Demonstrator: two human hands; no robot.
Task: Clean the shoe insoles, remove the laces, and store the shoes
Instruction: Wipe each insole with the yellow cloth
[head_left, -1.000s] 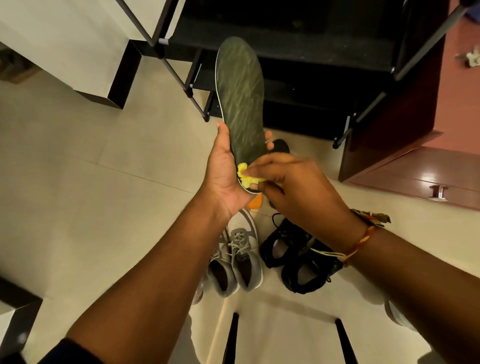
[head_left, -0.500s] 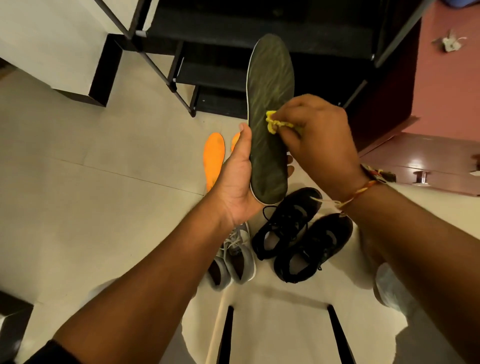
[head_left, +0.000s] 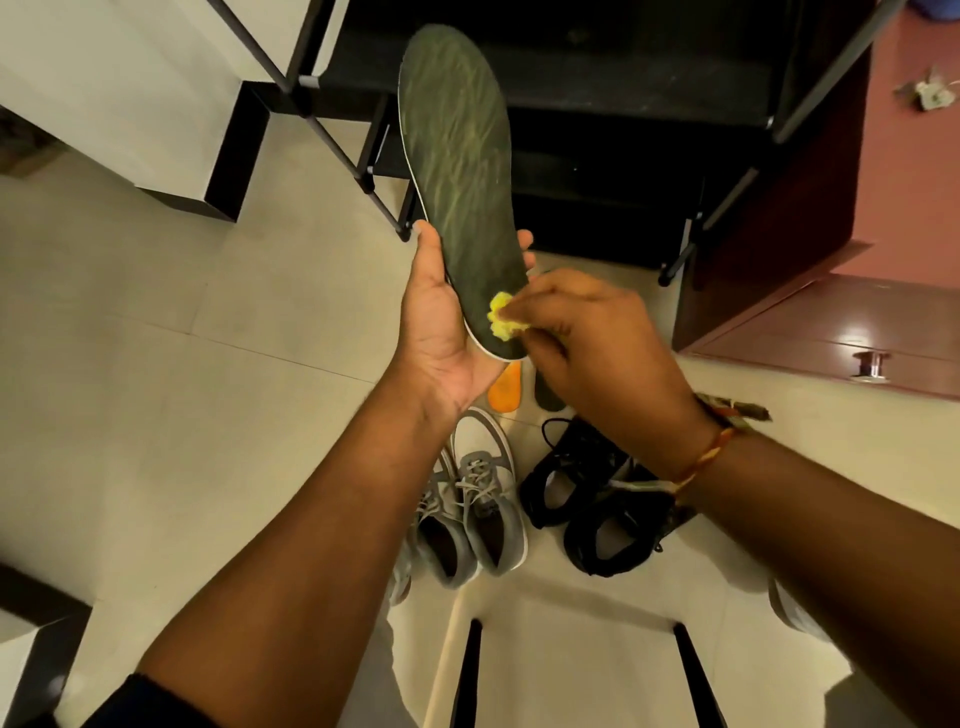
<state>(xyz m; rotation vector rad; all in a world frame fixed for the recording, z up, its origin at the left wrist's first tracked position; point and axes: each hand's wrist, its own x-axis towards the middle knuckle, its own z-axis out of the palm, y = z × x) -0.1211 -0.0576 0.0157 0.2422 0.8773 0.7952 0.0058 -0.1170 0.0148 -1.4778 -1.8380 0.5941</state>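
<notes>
My left hand (head_left: 441, 332) grips the heel end of a dark green insole (head_left: 460, 171), held upright with its toe pointing away. My right hand (head_left: 592, 353) pinches a small yellow cloth (head_left: 500, 323) and presses it on the insole's heel. Below on the floor stand a grey pair of laced shoes (head_left: 467, 509) and a black pair of laced shoes (head_left: 587, 509). An orange insole (head_left: 505, 392) and a dark insole (head_left: 545, 395) lie on the floor beyond the shoes, partly hidden by my hands.
A black metal shoe rack (head_left: 597, 104) stands straight ahead. A reddish wooden cabinet (head_left: 831, 322) with a metal knob is at the right. A white block with a dark edge (head_left: 156, 104) sits at the left. Pale floor tiles (head_left: 156, 389) spread to the left.
My right hand with the yellow cloth has slid down the insole from its middle to the heel. The insole has tilted slightly left.
</notes>
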